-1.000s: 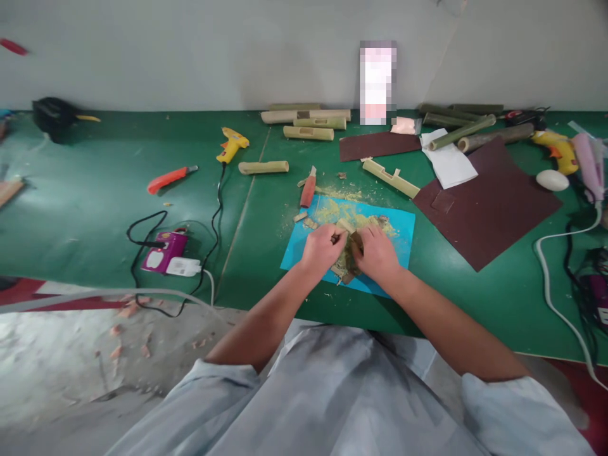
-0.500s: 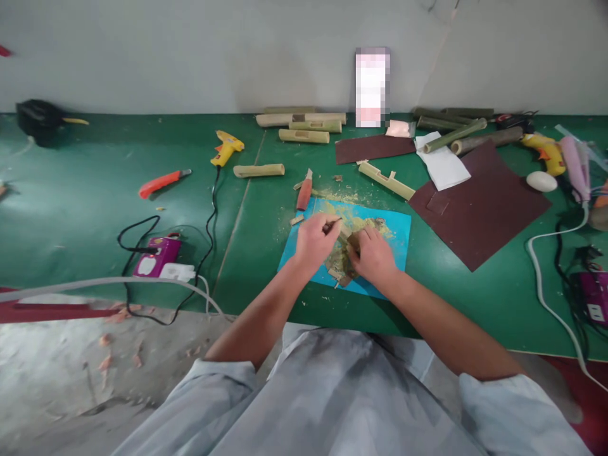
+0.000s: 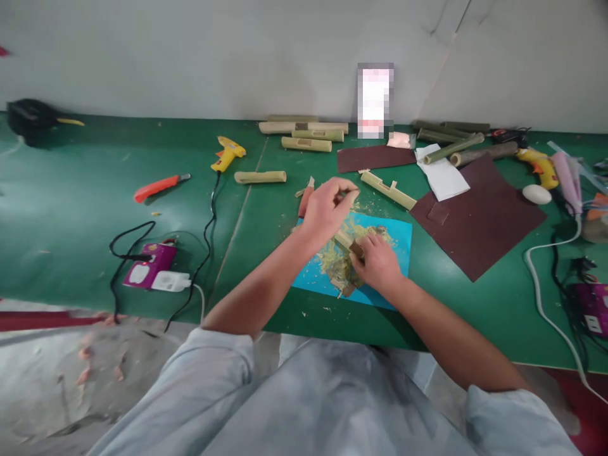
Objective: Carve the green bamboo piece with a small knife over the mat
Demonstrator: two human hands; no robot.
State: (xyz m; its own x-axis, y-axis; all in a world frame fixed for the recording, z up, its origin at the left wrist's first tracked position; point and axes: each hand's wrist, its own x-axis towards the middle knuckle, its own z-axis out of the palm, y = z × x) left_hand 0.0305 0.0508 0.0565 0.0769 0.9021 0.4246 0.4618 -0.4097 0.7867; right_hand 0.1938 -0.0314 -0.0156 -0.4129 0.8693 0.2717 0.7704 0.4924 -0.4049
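Observation:
My left hand [image 3: 329, 208] is raised over the far left part of the blue sheet [image 3: 401, 253], thumb and fingers pinched together. Whatever it may hold is too small to make out. My right hand [image 3: 380, 261] is closed around a pale bamboo tube [image 3: 342, 239], with a piece of brown sandpaper [image 3: 356, 249] by its fingertips. Yellowish shavings lie around the tube on the sheet. A red-handled utility knife [image 3: 304, 202] lies just beyond my left hand, which partly covers it.
More bamboo tubes [image 3: 306, 145] lie at the back, and a notched one [image 3: 388, 190] is right of centre. Large brown sandpaper [image 3: 475, 247] lies right. A yellow glue gun [image 3: 230, 153], an orange utility knife [image 3: 160, 188] and a purple power strip [image 3: 151, 265] with cords are left.
My left hand has moved up and away from the bamboo tube, and the dark strip in its fingers no longer shows. My right hand stays on the tube. The view has shifted slightly.

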